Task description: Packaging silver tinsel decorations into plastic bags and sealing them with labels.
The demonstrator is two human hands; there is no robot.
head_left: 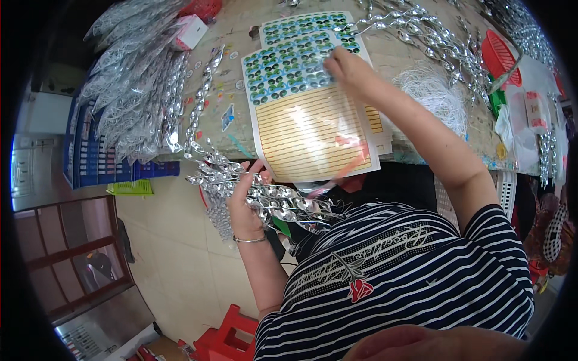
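Note:
My left hand [244, 201] is closed around a bundle of shiny silver twisted spirals [283, 203], held in front of my body below the table's near edge. My right hand [349, 71] is over the upper right part of a sticker sheet [301, 135], its fingers pinched together. Whatever lies between those fingertips, if anything, is too small to make out. The sheet has rows of green and blue oval stickers at the top and yellow strips with dark lines below. Another sheet of oval stickers [295, 25] lies partly under it.
Bagged silver spirals [129, 84] are heaped in a blue basket [90, 162] at the left. More loose spirals [421, 27] and a tangle of white string [430, 96] lie to the right, near a red basket [500, 57]. A red stool [232, 334] stands below.

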